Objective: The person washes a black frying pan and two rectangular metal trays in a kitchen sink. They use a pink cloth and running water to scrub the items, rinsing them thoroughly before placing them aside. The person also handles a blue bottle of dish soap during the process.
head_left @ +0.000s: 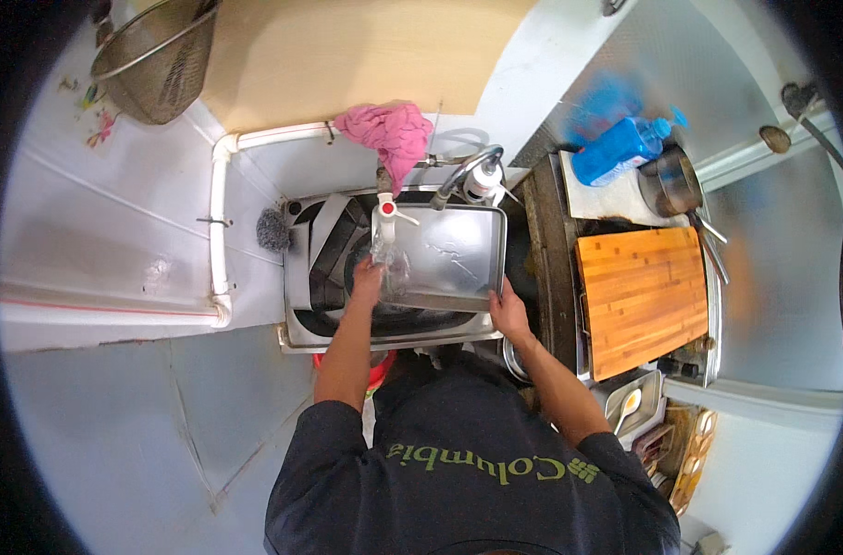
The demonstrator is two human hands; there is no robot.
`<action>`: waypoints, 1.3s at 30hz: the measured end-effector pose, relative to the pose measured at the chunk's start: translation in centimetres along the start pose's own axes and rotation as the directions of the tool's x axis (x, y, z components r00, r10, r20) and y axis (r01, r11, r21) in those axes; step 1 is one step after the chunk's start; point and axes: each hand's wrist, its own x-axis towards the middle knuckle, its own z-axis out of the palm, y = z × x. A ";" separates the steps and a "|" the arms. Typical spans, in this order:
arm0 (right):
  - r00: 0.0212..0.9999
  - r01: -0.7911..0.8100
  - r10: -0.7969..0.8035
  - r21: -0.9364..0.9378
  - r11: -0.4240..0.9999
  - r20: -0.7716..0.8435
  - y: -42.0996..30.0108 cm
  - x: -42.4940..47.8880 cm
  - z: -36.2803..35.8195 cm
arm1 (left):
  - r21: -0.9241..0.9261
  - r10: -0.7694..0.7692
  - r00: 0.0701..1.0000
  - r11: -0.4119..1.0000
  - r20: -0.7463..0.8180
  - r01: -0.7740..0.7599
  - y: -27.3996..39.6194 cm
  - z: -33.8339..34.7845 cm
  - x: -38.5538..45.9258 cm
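A rectangular metal tray (449, 253) with a raised rim lies tilted over the stainless steel sink (407, 341). My right hand (510, 312) grips its near right corner. At the tray's left edge is my left hand (367, 281), holding that side beside the falling water, which blurs its fingertips. Water runs from a white tap (387, 220) with a red cap onto the tray's left part. Beneath and left of the tray, more metal pans (331, 243) stand in the basin, partly hidden.
A pink cloth (388, 132) hangs over the pipe behind the tap. A curved metal faucet (463, 173) rises beside it. A grey scouring pad (274, 229) is at the left rim. To the right are a wooden cutting board (643, 298), a blue pump bottle (619, 149) and a metal pot (670, 182).
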 end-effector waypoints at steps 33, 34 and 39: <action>0.733 -0.655 0.220 0.581 0.483 0.644 -5.0 6.9 2.4 | 0.248 -0.075 0.962 0.969 0.261 0.009 11.1 -0.1 -8.3; 0.709 -0.637 0.157 0.529 0.560 0.687 -5.3 6.6 2.3 | 0.001 -0.124 0.964 0.992 0.236 0.128 10.5 0.7 -7.6; 0.541 -0.714 0.186 0.331 0.617 0.820 -7.4 2.4 2.4 | -0.634 -0.259 0.940 0.695 0.221 0.340 8.4 2.8 -4.8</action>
